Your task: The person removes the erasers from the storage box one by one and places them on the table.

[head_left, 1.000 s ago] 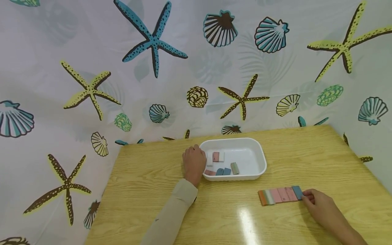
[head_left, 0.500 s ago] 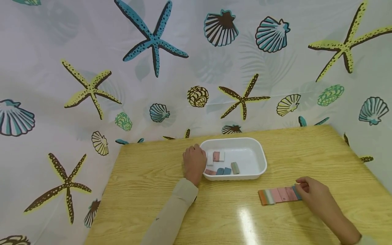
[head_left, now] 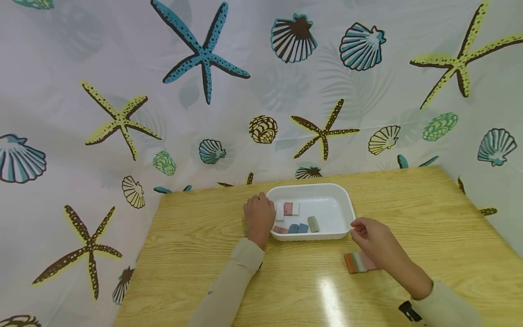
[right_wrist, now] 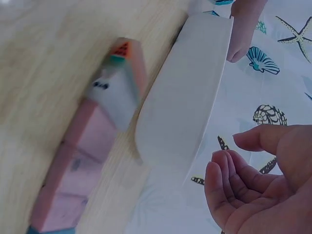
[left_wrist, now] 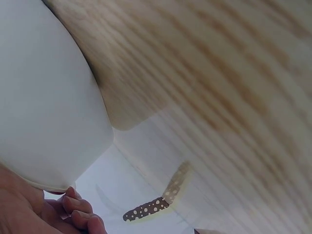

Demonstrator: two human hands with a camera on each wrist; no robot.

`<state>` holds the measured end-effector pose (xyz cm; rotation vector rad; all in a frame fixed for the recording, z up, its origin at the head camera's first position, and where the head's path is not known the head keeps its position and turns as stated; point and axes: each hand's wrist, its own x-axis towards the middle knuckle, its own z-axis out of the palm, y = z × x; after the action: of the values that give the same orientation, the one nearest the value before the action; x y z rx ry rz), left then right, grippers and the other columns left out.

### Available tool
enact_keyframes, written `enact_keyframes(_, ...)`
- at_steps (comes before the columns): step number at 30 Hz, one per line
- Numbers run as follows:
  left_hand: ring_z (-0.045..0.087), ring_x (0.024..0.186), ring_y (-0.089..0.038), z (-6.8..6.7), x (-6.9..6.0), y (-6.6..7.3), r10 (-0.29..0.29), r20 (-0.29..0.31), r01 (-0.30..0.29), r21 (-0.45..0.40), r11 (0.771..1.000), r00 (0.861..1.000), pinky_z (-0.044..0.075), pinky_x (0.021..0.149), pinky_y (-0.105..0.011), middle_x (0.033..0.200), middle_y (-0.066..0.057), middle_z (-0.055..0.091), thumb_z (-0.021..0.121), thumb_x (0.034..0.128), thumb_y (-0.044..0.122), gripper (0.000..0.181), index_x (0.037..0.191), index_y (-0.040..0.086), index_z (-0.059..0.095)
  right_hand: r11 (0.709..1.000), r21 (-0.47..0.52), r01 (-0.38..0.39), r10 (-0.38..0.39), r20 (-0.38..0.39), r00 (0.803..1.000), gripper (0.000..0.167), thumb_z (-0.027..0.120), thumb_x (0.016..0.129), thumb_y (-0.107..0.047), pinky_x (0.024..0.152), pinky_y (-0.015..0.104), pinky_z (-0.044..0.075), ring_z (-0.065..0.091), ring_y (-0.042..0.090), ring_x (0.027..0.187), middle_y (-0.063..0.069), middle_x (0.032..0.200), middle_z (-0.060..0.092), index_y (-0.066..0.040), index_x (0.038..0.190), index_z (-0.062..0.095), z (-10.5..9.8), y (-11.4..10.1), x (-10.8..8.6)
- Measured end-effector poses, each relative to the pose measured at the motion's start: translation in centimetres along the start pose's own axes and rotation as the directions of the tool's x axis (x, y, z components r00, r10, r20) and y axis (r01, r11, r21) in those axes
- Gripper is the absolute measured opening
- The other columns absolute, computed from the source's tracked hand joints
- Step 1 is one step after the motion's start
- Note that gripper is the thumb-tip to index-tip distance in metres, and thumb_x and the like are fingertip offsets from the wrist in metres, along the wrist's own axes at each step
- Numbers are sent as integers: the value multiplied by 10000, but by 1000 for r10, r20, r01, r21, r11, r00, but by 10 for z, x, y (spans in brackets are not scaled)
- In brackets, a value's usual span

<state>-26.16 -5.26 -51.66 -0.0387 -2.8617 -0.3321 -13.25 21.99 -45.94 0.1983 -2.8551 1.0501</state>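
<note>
My left hand [head_left: 259,219] grips the left rim of a white plastic tray [head_left: 331,236]; the left wrist view shows its fingers [left_wrist: 80,217] curled at the rim. Inside the tray lie white blocks [head_left: 279,213], pink blocks [head_left: 288,209], blue blocks [head_left: 302,228] and a grey-green block [head_left: 313,224]. My right hand [head_left: 373,240] hovers by the tray's right front corner, holding nothing, its thumb apart from the loosely bent fingers [right_wrist: 222,187]. Below it, a row of small blocks [right_wrist: 80,170], orange, whitish, pink and blue, lies on the table, partly hidden by this hand in the head view.
The wood-grain table [head_left: 196,263] runs to a fabric backdrop [head_left: 229,113] printed with starfish and shells, behind and at both sides. A dark strap [head_left: 410,311] circles the right sleeve.
My right hand has let go of the blue end of the block row and moved up and left to the tray's corner. The left hand and the tray stay put.
</note>
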Motion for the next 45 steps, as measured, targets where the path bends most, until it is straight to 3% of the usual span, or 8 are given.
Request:
enact_keyframes(12,544,865,-258,2,-1,-2,1,-8,-1,-6,1000,1000,419,815,-398,885,-99,572,407,976,266,278,980,39,567,1000,8,28,-29,93,995,206,611,866,-100,688,374,502,605,213,774,83,854,633,58,998,622,24,-21,43)
enact_keyframes(19,543,872,-249,1,-2,-1,-12,16,12,0,1000,1000,420,814,-391,893,-93,576,415,975,270,277,997,40,568,999,-41,-23,29,167,985,199,628,853,-105,687,377,496,606,225,779,104,852,637,61,964,618,41,-18,59)
enact_keyframes(26,544,864,-251,2,-2,-1,-14,19,14,-14,1000,1000,420,811,-394,886,-95,575,427,970,269,273,996,38,570,991,-91,-94,114,251,961,202,632,837,-117,667,367,484,576,193,723,104,841,629,59,935,625,56,-19,65)
enact_keyframes(31,538,849,-251,1,-1,0,-14,17,14,-1,1000,1000,417,799,-391,875,-92,567,433,968,273,268,987,39,562,989,-88,-121,141,265,954,172,642,840,-139,565,311,413,480,159,590,75,718,569,30,815,619,61,-20,71)
enact_keyframes(40,543,852,-246,2,-1,-1,-6,7,6,6,1000,1000,423,815,-390,885,-91,571,439,966,271,265,998,40,564,972,-122,-200,228,292,929,229,668,833,-203,572,298,405,486,163,597,34,668,558,-1,734,628,72,-18,83)
enact_keyframes(45,542,844,-244,2,0,0,-5,-5,5,8,1000,1000,428,804,-387,878,-91,571,448,962,268,257,986,41,566,977,-98,-190,210,286,935,386,667,837,-214,477,262,288,308,108,466,-42,479,344,-85,515,498,74,-19,86)
